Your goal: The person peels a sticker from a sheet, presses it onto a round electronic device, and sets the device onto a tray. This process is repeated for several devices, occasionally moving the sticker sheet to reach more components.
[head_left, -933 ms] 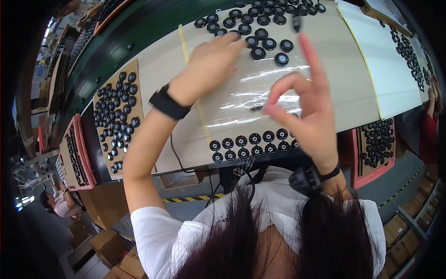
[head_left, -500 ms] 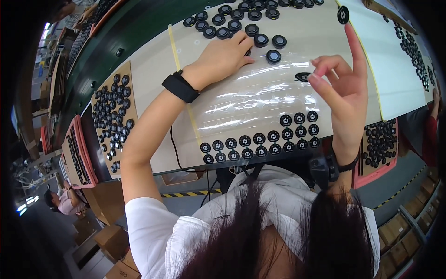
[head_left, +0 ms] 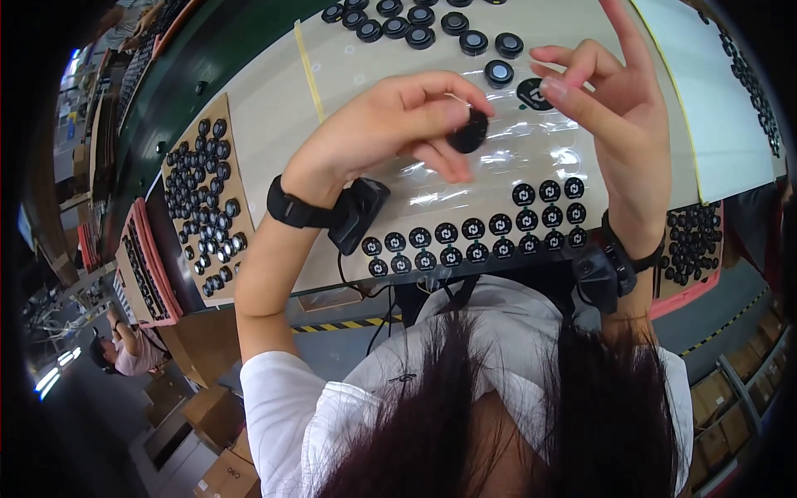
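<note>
My left hand (head_left: 394, 116) is closed around a small black round part (head_left: 471, 131), gripped at its rim between thumb and fingers and raised above the table. To its right, my right hand (head_left: 627, 124) pinches a round black sticker (head_left: 534, 94) with a white mark between thumb and a finger; its index finger stretches up past the top edge. Beneath both hands lies a clear plastic sheet (head_left: 432, 189), with round black stickers (head_left: 473, 251) in rows along its near side. Several black round parts with grey centres (head_left: 420, 37) stand at the far side, one close to the right-hand sticker.
A cardboard sheet (head_left: 222, 108) full of black round parts is at the left, beside pink-edged trays (head_left: 154, 261). Another filled tray (head_left: 693, 241) sits at the right. Yellow tape (head_left: 309, 70) marks the table. A seated person (head_left: 129, 344) is at the lower left.
My left hand has lifted a black round part from the group and brought it nearer. My right hand has moved up slightly; the sticker on its index fingertip is now out of view.
</note>
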`<state>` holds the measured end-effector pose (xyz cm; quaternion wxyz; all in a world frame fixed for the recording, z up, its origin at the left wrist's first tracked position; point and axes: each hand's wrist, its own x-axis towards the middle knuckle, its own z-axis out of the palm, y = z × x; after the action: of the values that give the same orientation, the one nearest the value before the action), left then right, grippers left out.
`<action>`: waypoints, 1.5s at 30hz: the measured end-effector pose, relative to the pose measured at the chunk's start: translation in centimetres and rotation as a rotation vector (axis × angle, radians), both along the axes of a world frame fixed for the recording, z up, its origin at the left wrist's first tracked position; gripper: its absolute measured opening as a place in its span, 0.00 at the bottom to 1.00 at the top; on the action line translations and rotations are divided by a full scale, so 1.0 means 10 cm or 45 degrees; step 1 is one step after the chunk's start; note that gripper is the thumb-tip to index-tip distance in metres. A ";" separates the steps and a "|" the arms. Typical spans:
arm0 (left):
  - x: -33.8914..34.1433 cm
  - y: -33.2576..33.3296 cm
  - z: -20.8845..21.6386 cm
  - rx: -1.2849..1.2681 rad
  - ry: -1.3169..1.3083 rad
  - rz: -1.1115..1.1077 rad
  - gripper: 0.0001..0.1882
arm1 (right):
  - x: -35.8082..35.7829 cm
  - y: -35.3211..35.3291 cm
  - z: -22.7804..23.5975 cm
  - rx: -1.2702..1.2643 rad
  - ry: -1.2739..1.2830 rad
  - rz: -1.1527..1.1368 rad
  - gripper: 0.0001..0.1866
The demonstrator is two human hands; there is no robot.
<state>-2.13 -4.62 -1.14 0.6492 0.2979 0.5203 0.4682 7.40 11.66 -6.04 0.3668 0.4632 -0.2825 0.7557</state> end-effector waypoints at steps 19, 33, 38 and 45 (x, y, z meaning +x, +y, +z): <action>0.51 -0.25 0.35 0.476 0.859 0.585 0.24 | 0.45 -0.47 0.69 0.073 -1.617 -0.053 0.41; 0.49 -0.24 0.35 0.442 1.015 0.607 0.23 | 0.41 -0.51 0.52 0.128 -1.533 -0.203 0.37; 0.48 -0.24 0.32 0.432 0.929 0.647 0.23 | 0.40 -0.46 0.48 0.298 -1.566 -0.601 0.34; 0.33 -0.20 0.31 0.088 0.707 0.437 0.21 | 0.44 -0.38 0.36 0.573 -1.532 -1.212 0.29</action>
<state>1.16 -6.61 1.98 0.3838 0.3438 0.7038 0.4891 11.80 7.83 -2.40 0.3323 -0.1315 -0.7450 0.5632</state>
